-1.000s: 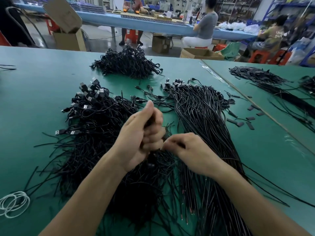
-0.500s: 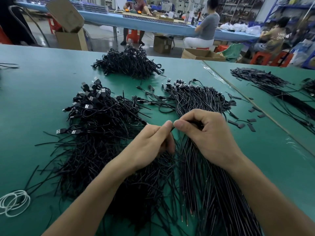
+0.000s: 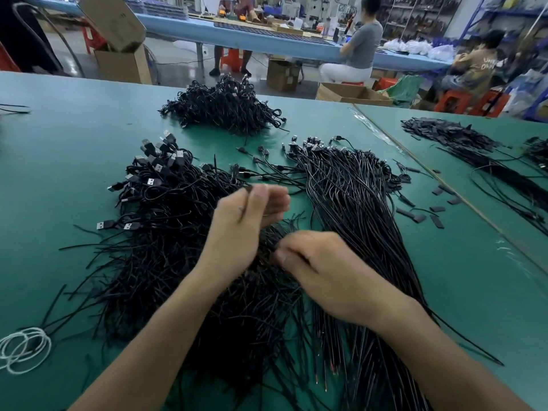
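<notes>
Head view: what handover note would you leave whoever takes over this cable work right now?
Left hand: raised, blurred, pinches one cable by its end.
Right hand: low on the cables, fingers curled; whether it grips one cannot be told.
USB pile lies left, straight bundle right, far pile behind, loose sleeves right of the bundle, all on the table.
Done: no finished count shows. Left: probably most of both near piles.
</notes>
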A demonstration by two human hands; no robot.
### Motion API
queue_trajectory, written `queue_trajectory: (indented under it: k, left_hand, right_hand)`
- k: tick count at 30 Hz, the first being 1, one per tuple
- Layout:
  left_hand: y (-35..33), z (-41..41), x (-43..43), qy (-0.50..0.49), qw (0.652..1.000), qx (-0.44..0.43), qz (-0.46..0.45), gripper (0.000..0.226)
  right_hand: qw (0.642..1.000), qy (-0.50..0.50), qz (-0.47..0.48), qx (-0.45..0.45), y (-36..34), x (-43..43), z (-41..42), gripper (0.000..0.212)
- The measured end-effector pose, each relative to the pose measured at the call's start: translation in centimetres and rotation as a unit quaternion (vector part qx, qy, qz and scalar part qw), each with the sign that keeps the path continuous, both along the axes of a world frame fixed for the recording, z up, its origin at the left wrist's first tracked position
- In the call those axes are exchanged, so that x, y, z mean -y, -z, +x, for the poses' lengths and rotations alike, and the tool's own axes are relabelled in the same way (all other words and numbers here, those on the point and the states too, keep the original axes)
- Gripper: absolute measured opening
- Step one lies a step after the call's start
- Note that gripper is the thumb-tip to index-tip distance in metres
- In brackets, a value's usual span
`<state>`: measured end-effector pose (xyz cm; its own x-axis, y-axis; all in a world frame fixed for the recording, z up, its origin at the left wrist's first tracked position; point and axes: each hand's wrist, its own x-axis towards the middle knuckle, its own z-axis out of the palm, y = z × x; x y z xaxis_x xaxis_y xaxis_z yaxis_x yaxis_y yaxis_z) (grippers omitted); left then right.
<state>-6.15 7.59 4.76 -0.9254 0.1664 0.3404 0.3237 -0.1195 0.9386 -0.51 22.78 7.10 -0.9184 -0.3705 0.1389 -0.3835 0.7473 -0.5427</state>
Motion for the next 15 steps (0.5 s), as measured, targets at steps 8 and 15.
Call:
queue_trajectory:
  k: [8,15]
  left_hand:
    - [-1.1,1.8,-0.6,0.195,0.969,0.104,-0.11,0.068]
    - [-2.1,1.8,0.4,0.27,0.922,0.177,0.212,0.049]
  right_hand:
    - [0.967,0.087,-0.212,-0.111,-2.3,-2.0,-1.2,0.022]
    - [0.977,0.065,-0.204,-0.018,0.1,-0.1,-0.9,0.024]
